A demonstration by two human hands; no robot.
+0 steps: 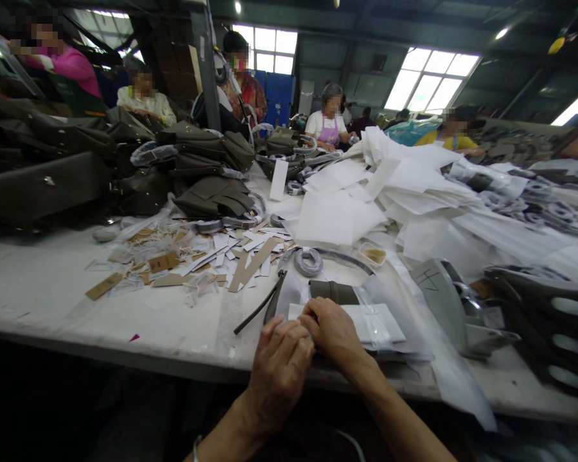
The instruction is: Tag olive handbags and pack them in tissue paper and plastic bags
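My left hand [278, 367] and my right hand [334, 330] meet at the near edge of the white table [43, 282], knuckles up and fingers curled together. They press on a white sheet [373, 321] lying over clear plastic wrap. What the fingers pinch is hidden under them. Just beyond my hands lies an olive-grey leather piece [333, 292] with a dark strap [260, 309] running off to the left. A coiled grey strap [308, 262] sits a little farther back.
Cardboard tags and paper strips [197, 260] litter the table's left middle. Olive handbags [207, 163] pile at the back left, white tissue sheets [390, 192] heap at the back right, wrapped bag parts [539, 308] stack at right. Several people work along the far side.
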